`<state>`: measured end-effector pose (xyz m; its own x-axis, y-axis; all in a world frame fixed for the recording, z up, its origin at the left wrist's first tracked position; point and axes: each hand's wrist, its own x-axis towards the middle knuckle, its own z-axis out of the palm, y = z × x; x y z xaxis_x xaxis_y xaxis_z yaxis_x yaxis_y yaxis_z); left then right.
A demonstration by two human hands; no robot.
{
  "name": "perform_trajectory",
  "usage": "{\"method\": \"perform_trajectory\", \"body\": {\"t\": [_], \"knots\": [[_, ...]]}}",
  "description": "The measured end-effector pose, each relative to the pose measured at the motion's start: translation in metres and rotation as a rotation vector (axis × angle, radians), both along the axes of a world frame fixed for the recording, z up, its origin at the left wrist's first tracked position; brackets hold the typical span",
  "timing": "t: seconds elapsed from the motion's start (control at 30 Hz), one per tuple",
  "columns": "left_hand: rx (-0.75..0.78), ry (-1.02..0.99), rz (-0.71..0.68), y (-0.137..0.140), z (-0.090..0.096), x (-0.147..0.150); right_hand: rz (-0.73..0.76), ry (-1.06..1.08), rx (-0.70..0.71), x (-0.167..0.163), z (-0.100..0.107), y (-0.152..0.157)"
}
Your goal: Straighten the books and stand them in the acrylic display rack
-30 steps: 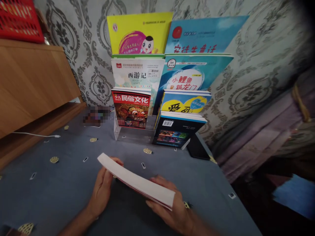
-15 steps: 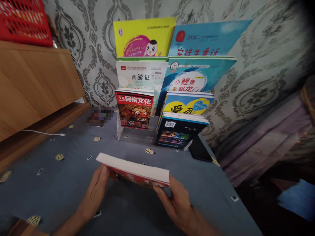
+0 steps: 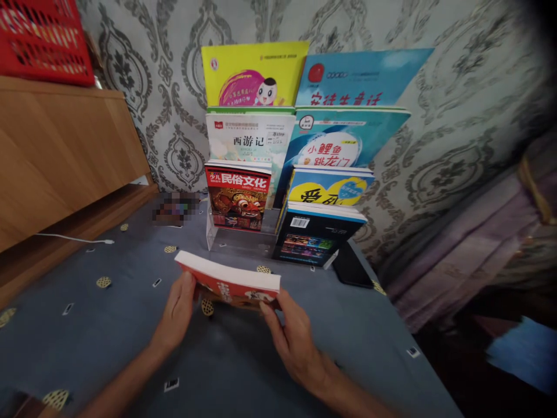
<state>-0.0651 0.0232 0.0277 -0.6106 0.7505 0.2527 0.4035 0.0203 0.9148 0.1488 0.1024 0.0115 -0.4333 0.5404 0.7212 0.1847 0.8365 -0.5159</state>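
Note:
Between my two hands is a red-covered book, its white page edge facing up and its cover tilted toward me. My left hand grips its left end, thumb on the cover. At the right end, my right hand holds it with the thumb on the front. Just beyond stands a clear acrylic book rack with books in tiers. A red-and-black book is at its front left, and a black book at its front right. Further back are a yellow book and a blue book.
A dark flat phone-like object lies right of the rack. On the left are a wooden cabinet, a red basket and a white cable. A patterned grey cloth covers the table; a curtain hangs at right.
Both hands have moved the red book slightly up toward the rack, the right end also shifting left. More of its cover shows now. The books in the rack have stayed put.

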Motion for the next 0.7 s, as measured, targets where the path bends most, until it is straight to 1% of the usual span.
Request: {"method": "perform_trajectory", "body": {"t": [0.2, 0.37, 0.53, 0.63, 0.7], "knots": [[0.021, -0.003, -0.04, 0.026, 0.01, -0.004, -0.029, 0.046, -0.073, -0.016, 0.004, 0.012], [0.043, -0.022, -0.087, 0.054, 0.019, -0.013, -0.045, 0.078, -0.101, -0.035, 0.004, 0.037], [0.133, -0.064, -0.19, 0.09, 0.022, -0.025, -0.1, 0.054, -0.162, -0.053, 0.005, 0.072], [0.203, -0.065, -0.18, 0.108, 0.02, -0.029, -0.129, 0.055, -0.151, -0.062, 0.005, 0.088], [0.242, -0.066, -0.154, 0.113, 0.018, -0.029, -0.145, 0.072, -0.127, -0.065, 0.006, 0.093]]}}
